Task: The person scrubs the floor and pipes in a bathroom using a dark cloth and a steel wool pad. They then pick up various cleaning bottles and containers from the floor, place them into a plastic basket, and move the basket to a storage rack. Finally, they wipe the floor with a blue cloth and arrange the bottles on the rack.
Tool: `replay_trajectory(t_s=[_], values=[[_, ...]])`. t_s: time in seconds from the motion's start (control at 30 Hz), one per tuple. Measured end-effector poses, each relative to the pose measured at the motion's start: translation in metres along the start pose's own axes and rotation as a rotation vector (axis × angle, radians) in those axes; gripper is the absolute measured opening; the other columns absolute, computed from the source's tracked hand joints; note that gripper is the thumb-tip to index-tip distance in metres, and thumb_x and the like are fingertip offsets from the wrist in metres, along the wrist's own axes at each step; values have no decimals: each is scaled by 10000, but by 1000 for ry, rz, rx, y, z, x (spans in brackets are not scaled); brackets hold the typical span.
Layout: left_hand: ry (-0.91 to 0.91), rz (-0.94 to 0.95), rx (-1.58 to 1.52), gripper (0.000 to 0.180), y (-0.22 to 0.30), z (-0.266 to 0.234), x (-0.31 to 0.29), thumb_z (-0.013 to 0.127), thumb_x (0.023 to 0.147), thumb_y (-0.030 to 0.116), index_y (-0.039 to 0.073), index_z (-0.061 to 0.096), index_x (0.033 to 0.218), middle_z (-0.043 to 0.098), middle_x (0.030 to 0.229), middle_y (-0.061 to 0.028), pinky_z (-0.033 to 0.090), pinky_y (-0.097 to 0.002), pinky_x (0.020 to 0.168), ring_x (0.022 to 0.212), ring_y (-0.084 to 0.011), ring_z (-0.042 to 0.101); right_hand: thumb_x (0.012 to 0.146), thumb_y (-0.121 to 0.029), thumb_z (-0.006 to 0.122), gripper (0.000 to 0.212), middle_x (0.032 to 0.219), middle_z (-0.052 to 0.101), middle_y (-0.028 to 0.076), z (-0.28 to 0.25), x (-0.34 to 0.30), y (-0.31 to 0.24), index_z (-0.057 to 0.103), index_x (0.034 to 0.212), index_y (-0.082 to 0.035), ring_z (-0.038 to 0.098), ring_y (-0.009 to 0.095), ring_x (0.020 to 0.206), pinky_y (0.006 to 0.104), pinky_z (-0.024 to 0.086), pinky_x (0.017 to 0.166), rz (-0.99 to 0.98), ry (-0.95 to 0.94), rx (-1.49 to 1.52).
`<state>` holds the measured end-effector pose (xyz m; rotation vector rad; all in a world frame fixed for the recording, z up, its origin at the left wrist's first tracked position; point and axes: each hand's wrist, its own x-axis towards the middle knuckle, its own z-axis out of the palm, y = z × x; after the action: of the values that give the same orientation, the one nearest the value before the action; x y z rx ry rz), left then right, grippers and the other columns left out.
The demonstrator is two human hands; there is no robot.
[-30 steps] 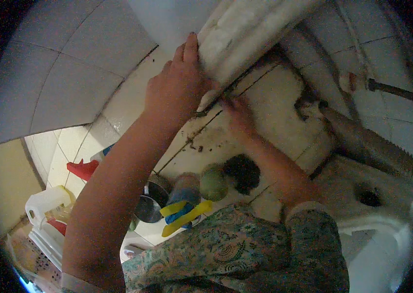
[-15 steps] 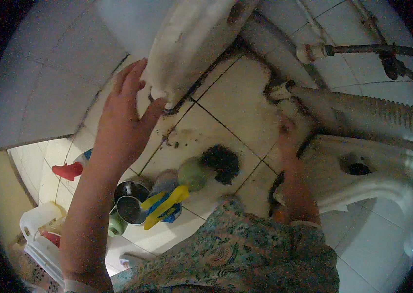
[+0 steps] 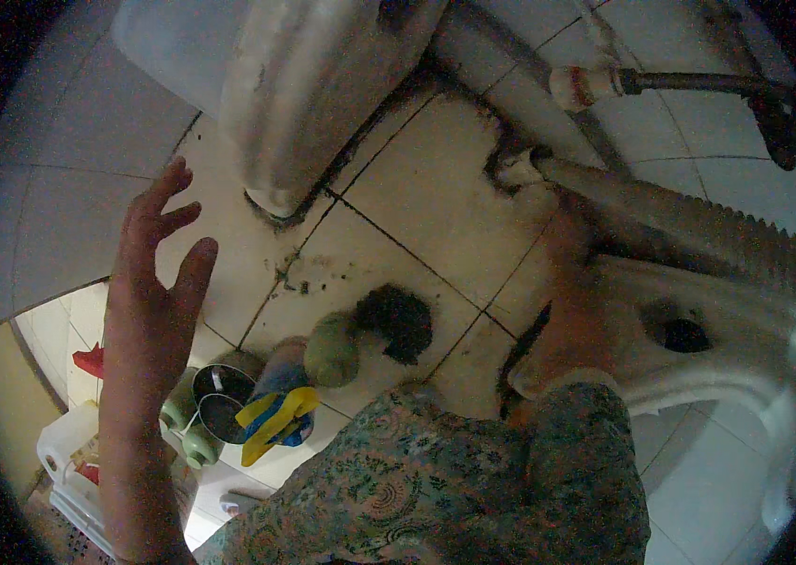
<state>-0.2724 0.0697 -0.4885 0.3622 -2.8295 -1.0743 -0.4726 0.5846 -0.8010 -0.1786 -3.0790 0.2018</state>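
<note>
My left hand (image 3: 158, 264) is raised with thumb and fingers apart, holding nothing. It hangs left of a white ceramic pedestal (image 3: 299, 113), apart from it. On the right, my right hand (image 3: 563, 221) reaches low beside the end of a ribbed waste hose (image 3: 681, 212) and a white ceramic fixture with a dark round hole (image 3: 615, 292). That hand is dim and smeared, so its fingers do not show. A black scrubbing pad or tuft (image 3: 398, 323) lies on the tiled floor (image 3: 417, 202) between my arms, against a green rounded container (image 3: 332, 348).
Metal mugs (image 3: 224, 400), a yellow-and-blue item (image 3: 277, 422) and green bottles (image 3: 198, 443) stand by my left forearm. Farther left are a red spray head (image 3: 90, 360) and a white plastic container (image 3: 64, 447). A pipe with a fitting (image 3: 596, 87) juts from the right wall.
My left hand has come off the pedestal's front end and moved left and down. The right hand stays low near the hose. The whole view has shifted slightly.
</note>
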Motion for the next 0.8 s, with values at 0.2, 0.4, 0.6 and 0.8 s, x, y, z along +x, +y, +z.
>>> replay_trajectory(t_s=[0.2,0.4,0.6,0.8], values=[[-3,4,-31,501,1,-3,-2,568,852,-16,79,434,1325,467,1341,-110,434,-349,950,1135,-234,539,885,-107,536,306,1135,518,73,-16,-23,59,560,1190,-98,533,208,966,348,454,831,45,-57,-70],[-17,16,-93,476,6,-7,-3,572,859,10,74,451,1315,474,1330,-112,434,-351,946,1124,-229,543,890,-126,531,316,1166,510,77,-20,-60,56,537,1203,-85,531,219,988,358,453,839,57,-87,-169],[-55,76,-146,465,10,-1,-9,569,861,18,74,459,1309,486,1318,-113,444,-348,933,1120,-229,545,894,-145,527,330,1197,502,81,-4,-179,40,513,1216,-73,529,229,1010,368,452,846,-43,-202,-241],[-88,-4,-189,472,7,-6,-26,555,863,10,79,452,1319,498,1306,-102,453,-347,919,1131,-219,536,899,-164,522,347,1228,494,85,12,-323,51,490,1229,-60,527,240,1033,378,451,853,-501,-461,-109]])
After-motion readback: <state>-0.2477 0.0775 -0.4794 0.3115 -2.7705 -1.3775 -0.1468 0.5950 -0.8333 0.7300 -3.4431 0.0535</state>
